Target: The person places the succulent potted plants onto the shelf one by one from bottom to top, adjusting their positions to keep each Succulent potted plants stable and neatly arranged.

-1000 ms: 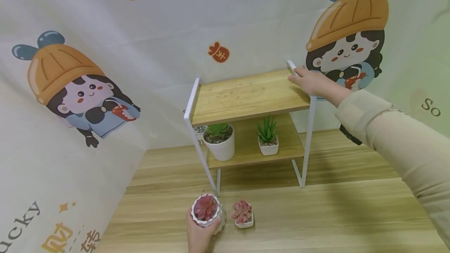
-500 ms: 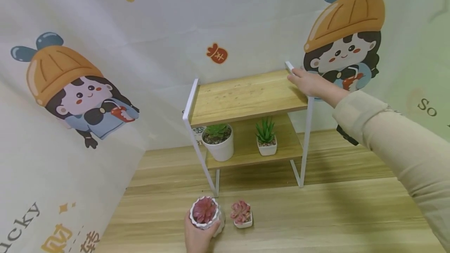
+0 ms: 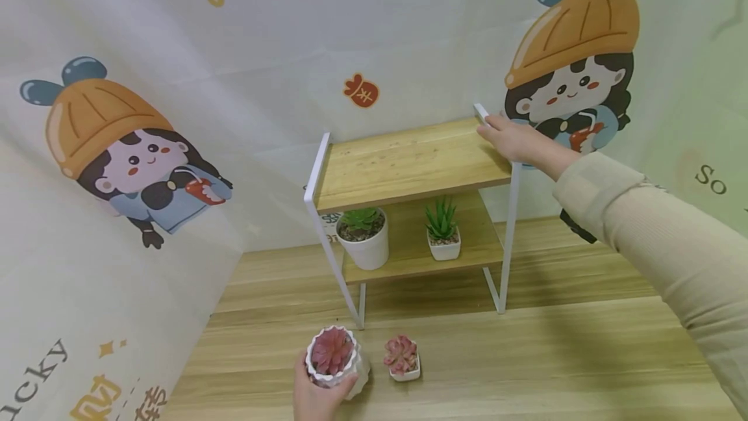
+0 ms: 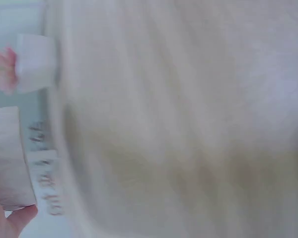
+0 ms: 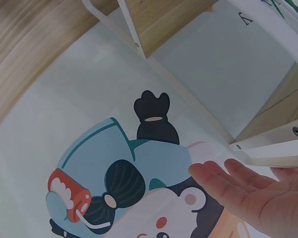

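Observation:
My left hand (image 3: 320, 395) grips a white pot with a scalloped rim (image 3: 361, 372), fingers round its left side and thumb across the front. A dark red succulent (image 3: 332, 351) fills it. Just right of it, a small white pot (image 3: 407, 372) with a pink succulent (image 3: 400, 353) stands on the table. In the left wrist view a thumb (image 4: 22, 218) lies against the held pot (image 4: 7, 153). My right hand (image 3: 514, 140) rests on the right end of the two-tier shelf (image 3: 409, 164), over its white side frame. The right wrist view shows its fingers (image 5: 223, 186) extended beside that frame.
On the lower tier stand a round white pot (image 3: 371, 252) with a green rosette and a square white pot (image 3: 445, 251) with a spiky green plant. White metal legs (image 3: 508, 245) rest on the wooden table (image 3: 526, 369). A printed cloth (image 3: 263, 83) hangs behind. A sleeve (image 4: 179, 119) covers most of the left wrist view.
My left hand has shifted slightly left with the red succulent's pot, widening the space to the small pink one. The right hand stays on the shelf's right end.

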The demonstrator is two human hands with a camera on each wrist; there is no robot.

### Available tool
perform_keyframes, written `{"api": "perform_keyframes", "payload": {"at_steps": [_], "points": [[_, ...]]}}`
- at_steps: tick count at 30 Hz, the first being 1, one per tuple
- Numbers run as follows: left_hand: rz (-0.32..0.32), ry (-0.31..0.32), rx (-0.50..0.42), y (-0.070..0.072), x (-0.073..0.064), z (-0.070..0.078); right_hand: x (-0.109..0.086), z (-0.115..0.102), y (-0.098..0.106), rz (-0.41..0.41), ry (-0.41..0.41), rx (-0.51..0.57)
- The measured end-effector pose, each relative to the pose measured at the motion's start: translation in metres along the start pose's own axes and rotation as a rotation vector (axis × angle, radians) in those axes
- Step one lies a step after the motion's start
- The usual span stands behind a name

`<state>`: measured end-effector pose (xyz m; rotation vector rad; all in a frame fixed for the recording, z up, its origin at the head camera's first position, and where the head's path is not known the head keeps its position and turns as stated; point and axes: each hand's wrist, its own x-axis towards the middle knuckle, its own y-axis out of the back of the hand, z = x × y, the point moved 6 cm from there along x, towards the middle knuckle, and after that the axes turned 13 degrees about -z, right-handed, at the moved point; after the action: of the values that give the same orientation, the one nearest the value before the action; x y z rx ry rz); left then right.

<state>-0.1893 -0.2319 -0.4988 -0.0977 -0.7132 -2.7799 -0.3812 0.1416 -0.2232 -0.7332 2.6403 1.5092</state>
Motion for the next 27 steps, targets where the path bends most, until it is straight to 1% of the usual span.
{"api": "perform_keyframes", "payload": {"at_steps": [5, 8, 12, 15, 17, 21, 25, 27], "points": [[-0.055, -0.030, 0.016, 0.012, -0.001, 0.038, 0.000, 0.000, 0.000, 0.003, 0.000, -0.002], [-0.105, -0.045, -0.045, 0.019, 0.002, 0.064, 0.000, 0.000, 0.000, 0.006, -0.007, -0.002], [-0.153, -0.110, -0.097, 0.031, 0.007, 0.103, 0.001, 0.000, 0.000, 0.007, -0.007, 0.002], [-0.171, -0.166, -0.086, 0.039, 0.012, 0.135, 0.001, 0.000, 0.000, 0.007, -0.002, 0.003], [-0.179, -0.194, -0.067, 0.045, 0.017, 0.156, 0.001, 0.000, 0.001, 0.006, -0.001, 0.002], [-0.201, -0.238, -0.074, 0.054, 0.030, 0.194, 0.000, 0.000, 0.001, 0.003, 0.001, 0.003], [-0.247, -0.252, -0.117, 0.061, 0.045, 0.224, -0.001, -0.001, 0.001, 0.005, 0.010, 0.005], [-0.260, -0.257, -0.114, 0.064, 0.052, 0.237, -0.001, -0.001, 0.001, 0.008, 0.014, 0.005]]}}
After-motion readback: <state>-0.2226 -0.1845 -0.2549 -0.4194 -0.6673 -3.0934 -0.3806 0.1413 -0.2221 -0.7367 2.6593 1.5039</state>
